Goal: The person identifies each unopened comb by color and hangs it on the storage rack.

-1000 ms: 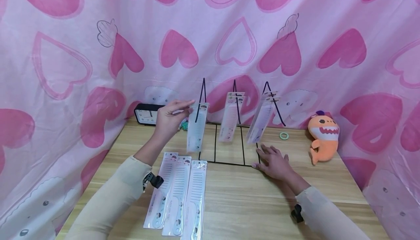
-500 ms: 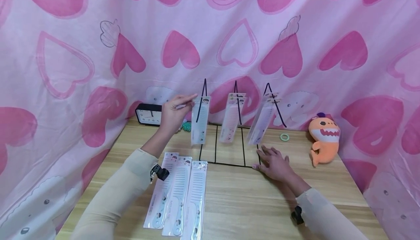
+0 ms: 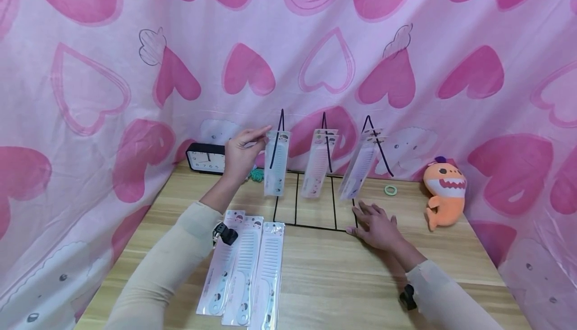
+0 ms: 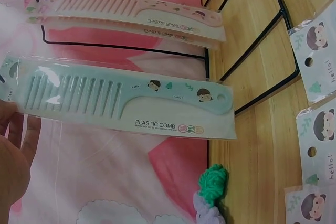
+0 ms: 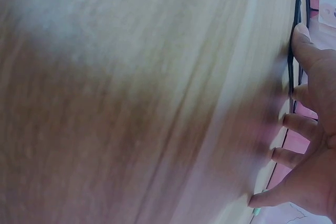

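Observation:
My left hand (image 3: 243, 152) pinches the upper edge of a packaged light-blue plastic comb (image 3: 277, 170), which hangs upright at the left prong of a black wire rack (image 3: 296, 205). In the left wrist view the comb (image 4: 105, 95) shows whole, with my fingertips at its header end. Packaged pink combs (image 3: 317, 170) hang on the middle prong, packaged purple combs (image 3: 358, 172) on the right one. My right hand (image 3: 376, 227) rests with spread fingers at the rack's front right base corner; the right wrist view has its thumb against the black wire (image 5: 291, 66).
Several packaged pale-blue combs (image 3: 247, 255) lie overlapping on the wooden table (image 3: 342, 280), left of centre. A black-framed clock (image 3: 205, 158) and a green knitted thing (image 3: 257, 175) stand behind the left hand. At right are a green ring (image 3: 390, 190) and an orange shark plush (image 3: 446, 190).
My left hand has moved up, back and slightly right, carrying the light-blue comb along the left prong toward the rack's rear. The right hand has stayed at the base corner.

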Demonstrator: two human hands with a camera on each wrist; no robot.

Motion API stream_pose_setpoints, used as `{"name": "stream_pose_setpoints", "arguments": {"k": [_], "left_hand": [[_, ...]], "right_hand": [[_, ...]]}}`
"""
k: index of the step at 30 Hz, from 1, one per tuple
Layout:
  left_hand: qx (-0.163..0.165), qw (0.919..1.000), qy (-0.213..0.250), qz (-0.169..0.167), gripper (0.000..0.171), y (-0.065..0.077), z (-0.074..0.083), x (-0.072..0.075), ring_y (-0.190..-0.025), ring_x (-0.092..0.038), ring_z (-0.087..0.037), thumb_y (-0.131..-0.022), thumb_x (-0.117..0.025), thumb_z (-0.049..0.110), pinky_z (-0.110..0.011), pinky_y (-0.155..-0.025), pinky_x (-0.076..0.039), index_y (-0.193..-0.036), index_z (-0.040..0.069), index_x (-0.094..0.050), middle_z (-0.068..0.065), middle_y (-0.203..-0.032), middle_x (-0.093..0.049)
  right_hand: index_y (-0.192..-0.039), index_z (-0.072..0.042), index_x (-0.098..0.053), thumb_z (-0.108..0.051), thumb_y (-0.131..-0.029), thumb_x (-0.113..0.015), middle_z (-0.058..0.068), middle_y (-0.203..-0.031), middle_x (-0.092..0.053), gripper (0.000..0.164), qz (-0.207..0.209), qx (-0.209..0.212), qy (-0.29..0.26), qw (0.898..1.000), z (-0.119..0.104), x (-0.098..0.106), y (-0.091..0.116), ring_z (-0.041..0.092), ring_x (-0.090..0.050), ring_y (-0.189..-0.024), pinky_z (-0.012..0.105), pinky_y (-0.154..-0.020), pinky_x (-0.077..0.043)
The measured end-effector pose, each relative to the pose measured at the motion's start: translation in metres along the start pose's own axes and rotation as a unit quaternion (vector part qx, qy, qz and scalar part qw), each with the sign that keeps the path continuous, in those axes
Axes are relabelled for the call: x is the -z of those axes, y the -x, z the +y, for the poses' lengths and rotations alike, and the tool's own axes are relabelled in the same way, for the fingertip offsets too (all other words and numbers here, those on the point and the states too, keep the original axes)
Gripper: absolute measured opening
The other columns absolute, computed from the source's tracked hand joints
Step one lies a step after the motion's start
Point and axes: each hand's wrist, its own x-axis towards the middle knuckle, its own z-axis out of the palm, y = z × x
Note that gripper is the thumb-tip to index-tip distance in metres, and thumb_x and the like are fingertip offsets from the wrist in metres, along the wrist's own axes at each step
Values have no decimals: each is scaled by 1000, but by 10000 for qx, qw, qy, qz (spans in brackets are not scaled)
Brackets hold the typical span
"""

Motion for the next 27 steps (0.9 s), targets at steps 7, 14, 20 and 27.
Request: {"name": "stream_pose_setpoints", "arguments": {"k": [7, 14, 20, 27], "left_hand": [[-132, 9997, -105, 154, 32, -2, -2, -4, -108, -75, -13, -100, -79, 0, -22, -93, -65, -125, 19, -85, -11, -121, -81], [-222, 9987, -309, 329, 33, -6, -1, -7, -105, -78, -19, -99, -79, -1, -22, -89, -65, -123, 20, -86, -10, -120, -83], [-252, 9981, -397, 401, 33, -9, -3, -9, -103, -79, -21, -99, -80, 0, -16, -85, -63, -123, 22, -86, -9, -120, -83], [-165, 9980, -441, 431, 33, -12, -5, -11, -103, -79, -17, -99, -80, 2, -19, -86, -65, -124, 23, -86, -8, -119, -83]], "right_hand": [[-166, -15, -51, -67, -104, -66, 19, -179, -38, 83, 9, 5, -3, 10000, -1, -1, 0, 60, -32, -160, 101, -108, -21], [-166, -16, -52, -67, -103, -67, 18, -179, -38, 82, 29, -19, -47, 10000, 0, -2, 1, 60, -31, -160, 101, -109, -19], [-166, -16, -52, -66, -103, -67, 18, -179, -38, 82, 49, -19, -71, 10000, -1, -2, 1, 59, -31, -161, 101, -109, -18], [-167, -16, -51, -66, -104, -67, 18, -179, -37, 82, 10, -54, -77, 10000, -1, -2, 0, 59, -30, -161, 101, -109, -17]]}}
